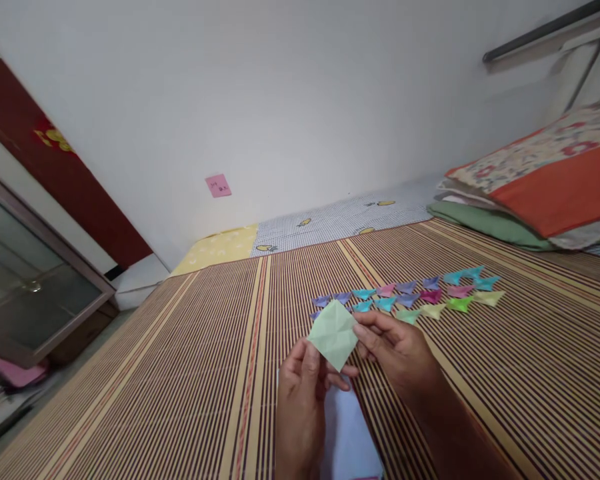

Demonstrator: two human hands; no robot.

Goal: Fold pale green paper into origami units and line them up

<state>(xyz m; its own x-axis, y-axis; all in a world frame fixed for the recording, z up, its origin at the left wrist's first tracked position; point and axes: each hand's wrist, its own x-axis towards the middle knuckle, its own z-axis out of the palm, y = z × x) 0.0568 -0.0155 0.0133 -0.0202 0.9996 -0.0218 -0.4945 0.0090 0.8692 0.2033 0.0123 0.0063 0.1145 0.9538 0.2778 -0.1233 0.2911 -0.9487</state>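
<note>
A creased pale green paper square (335,335), turned like a diamond, is held up between my two hands. My left hand (306,380) pinches its left corner between thumb and fingers, and my right hand (391,343) pinches the right corner. Beyond the paper, several small folded paper pieces in blue, purple, pink, green and yellow lie in rows on the striped mat; one is a bright green piece (460,304). Below my hands lies a pale bluish-white sheet or stack (351,433), partly hidden by my left hand.
The striped mat (205,373) covers the bed up to a patterned cloth (330,220) by the wall. Folded bedding (555,180) is piled at the back right. A pink note (218,186) is on the wall, and a glass-doored cabinet (30,267) stands at the left.
</note>
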